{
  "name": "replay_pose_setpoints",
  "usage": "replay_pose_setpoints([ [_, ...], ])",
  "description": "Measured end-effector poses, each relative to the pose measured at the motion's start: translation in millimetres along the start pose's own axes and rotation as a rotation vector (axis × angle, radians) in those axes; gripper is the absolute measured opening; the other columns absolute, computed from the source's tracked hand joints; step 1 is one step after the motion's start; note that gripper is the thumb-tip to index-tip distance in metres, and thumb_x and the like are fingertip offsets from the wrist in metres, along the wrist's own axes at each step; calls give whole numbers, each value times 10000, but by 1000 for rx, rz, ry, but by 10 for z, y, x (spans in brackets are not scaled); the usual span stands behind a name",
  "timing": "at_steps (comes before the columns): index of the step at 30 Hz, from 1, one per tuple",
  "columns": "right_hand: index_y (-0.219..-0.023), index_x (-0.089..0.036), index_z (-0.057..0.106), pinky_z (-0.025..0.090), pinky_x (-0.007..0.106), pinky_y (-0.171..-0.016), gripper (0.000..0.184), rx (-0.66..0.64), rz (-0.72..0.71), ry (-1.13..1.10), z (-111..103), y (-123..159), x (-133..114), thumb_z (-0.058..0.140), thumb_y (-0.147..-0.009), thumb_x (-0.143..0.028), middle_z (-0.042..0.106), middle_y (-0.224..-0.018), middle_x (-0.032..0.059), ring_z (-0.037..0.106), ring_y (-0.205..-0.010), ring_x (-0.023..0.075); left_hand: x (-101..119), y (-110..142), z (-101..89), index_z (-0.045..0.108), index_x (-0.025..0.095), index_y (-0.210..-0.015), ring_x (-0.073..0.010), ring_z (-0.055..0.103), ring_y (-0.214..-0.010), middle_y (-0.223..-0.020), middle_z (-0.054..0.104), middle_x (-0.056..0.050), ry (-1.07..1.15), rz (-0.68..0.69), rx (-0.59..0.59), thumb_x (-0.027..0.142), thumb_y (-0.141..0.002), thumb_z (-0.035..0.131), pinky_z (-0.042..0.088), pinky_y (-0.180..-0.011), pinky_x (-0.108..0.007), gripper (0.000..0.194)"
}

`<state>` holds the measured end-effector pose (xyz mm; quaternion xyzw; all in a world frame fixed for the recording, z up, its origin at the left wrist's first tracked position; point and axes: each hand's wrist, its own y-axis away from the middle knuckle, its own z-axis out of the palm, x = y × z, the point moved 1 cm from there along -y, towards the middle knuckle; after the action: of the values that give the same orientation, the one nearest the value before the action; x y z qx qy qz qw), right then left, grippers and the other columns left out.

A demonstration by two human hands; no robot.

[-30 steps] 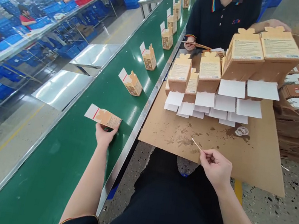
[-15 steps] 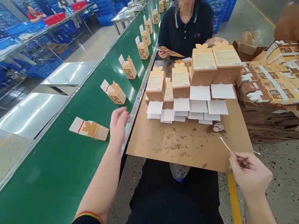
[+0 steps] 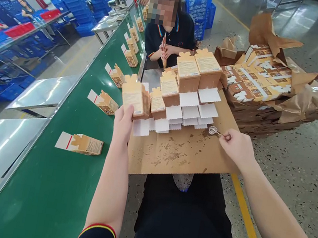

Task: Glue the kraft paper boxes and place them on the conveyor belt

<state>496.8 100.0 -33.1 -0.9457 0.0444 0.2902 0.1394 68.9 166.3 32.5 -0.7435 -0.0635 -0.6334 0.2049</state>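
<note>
My left hand (image 3: pixel 123 123) grips the near left end of a tan carton (image 3: pixel 133 97), the leftmost of the stacked cartons; its fingers are partly hidden. In my right hand (image 3: pixel 238 149) a thin white cotton swab (image 3: pixel 219 134) is pinched, its far end at a small clear round dish (image 3: pixel 212 130). The dish stands on a brown cardboard sheet (image 3: pixel 185 152) marked with dark wet spots. More open-topped cartons (image 3: pixel 187 73) are piled on the sheet, their white flaps (image 3: pixel 189 99) sticking out toward me.
A green conveyor belt (image 3: pixel 53 186) on my left carries a row of cartons, the nearest carton (image 3: pixel 78 143) lying beside my left forearm. Across the sheet sits a co-worker (image 3: pixel 189 28) holding a flat carton. Brown-wrapped flat cartons (image 3: pixel 257 80) are stacked at right.
My left hand has moved from over the belt's edge to the leftmost stacked carton and taken hold of it. My right hand has brought the swab to the dish. The view has shifted right.
</note>
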Motion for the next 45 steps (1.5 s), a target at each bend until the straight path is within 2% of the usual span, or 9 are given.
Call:
replay_pose_setpoints([
  [5,-622,-259,580,444,333,-621,283,-118,-13,54,67,-257,18,736,-857,-231,640,-583,51,599,-597,196,174,888,-298,731,303,-1398,-362,620,-1528,-1544,724,-98,342,-116,-59,592,-892,857,554,-1243,-505,597],
  [8,-665,-241,629,477,325,-642,250,-82,4,47,-27,-156,47,744,-885,-261,673,-622,59,621,-617,185,-87,1324,-330,731,313,-1386,-399,606,-1546,-1577,712,-111,369,-318,-141,537,-812,939,597,-1195,-540,650],
  [11,-796,-223,726,556,325,-650,176,-5,-21,-76,-37,157,-54,714,-937,-328,737,-715,61,667,-644,190,-481,1574,-309,717,286,-1360,-381,658,-1491,-1514,743,-131,319,-409,-85,508,-730,1026,582,-1204,-521,736],
  [15,-862,-235,739,588,305,-618,169,-136,-166,-362,365,803,-520,670,-1003,-299,764,-762,36,703,-645,182,-793,1621,-263,684,241,-1253,-342,756,-1336,-1334,794,-141,278,-458,11,460,-610,1115,573,-1199,-506,804],
  [19,-779,-241,631,515,268,-594,225,-252,-313,-458,921,1352,-987,625,-991,-166,675,-683,-5,617,-580,141,-782,1569,-254,659,235,-1184,-312,797,-1225,-1268,801,-133,245,-469,-11,453,-593,1126,602,-1154,-500,784],
  [23,-768,-246,546,429,280,-590,261,-257,-435,-407,1162,1582,-1128,570,-998,-125,583,-653,-24,520,-566,135,-736,1587,-270,658,235,-1206,-306,800,-1203,-1264,798,-131,207,-438,-35,450,-587,1126,620,-1129,-492,806],
  [33,-787,-244,588,487,268,-623,247,-183,-341,-409,1038,1372,-871,590,-1019,-157,631,-687,-6,597,-610,149,-760,1754,-206,573,263,-1347,-339,761,-1318,-1381,737,-147,115,-321,-14,477,-603,1097,614,-1146,-496,935],
  [39,-816,-253,664,583,265,-629,218,-109,-235,-475,782,1362,-776,620,-1024,-209,705,-706,4,661,-606,154,-728,2029,-120,544,259,-1232,-329,811,-1102,-1183,768,-115,-282,-200,2,402,-633,1018,674,-948,-459,777],
  [45,-816,-254,681,568,251,-553,207,-86,-184,-515,678,1471,-769,638,-1017,-233,688,-669,-7,636,-561,143,-687,2054,-77,540,268,-1209,-353,831,-1027,-1132,795,-125,-388,-192,-1,447,-670,948,682,-818,-436,699],
])
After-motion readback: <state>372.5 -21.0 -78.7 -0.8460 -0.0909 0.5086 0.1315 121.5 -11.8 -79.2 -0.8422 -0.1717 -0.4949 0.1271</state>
